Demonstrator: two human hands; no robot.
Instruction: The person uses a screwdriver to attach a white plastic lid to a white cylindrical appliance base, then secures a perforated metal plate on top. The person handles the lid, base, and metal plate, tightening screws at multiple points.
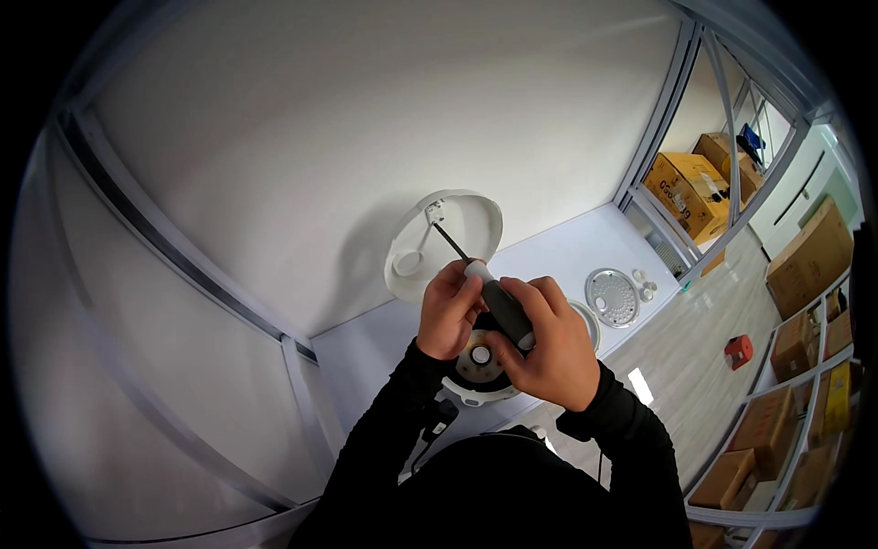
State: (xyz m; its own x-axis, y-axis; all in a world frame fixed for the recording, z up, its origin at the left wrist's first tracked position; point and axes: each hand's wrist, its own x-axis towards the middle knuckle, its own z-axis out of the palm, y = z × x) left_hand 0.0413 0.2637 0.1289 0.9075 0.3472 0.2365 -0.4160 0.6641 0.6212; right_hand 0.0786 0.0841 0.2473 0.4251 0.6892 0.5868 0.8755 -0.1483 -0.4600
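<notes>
Both my hands are closed on a screwdriver (506, 311) with a dark grey handle and a light collar. My left hand (449, 309) pinches it near the collar, where the shaft begins. My right hand (552, 348) wraps round the handle's rear end. The shaft points up and left, its tip at or near a small white fitting on the raised white lid (476, 222); contact is too small to tell. Below my hands sits the round white appliance base (473, 399), a rice cooker by its look, with a dark interior and a central knob. My hands partly hide it.
A round perforated metal plate (613, 297) lies on the white table (567, 240) at right, several small white pieces (646, 285) beside it. A black plug-like part (443, 417) is near my left forearm. Cardboard boxes (762, 430) fill shelves at far right; a red object (738, 351) rests on the floor.
</notes>
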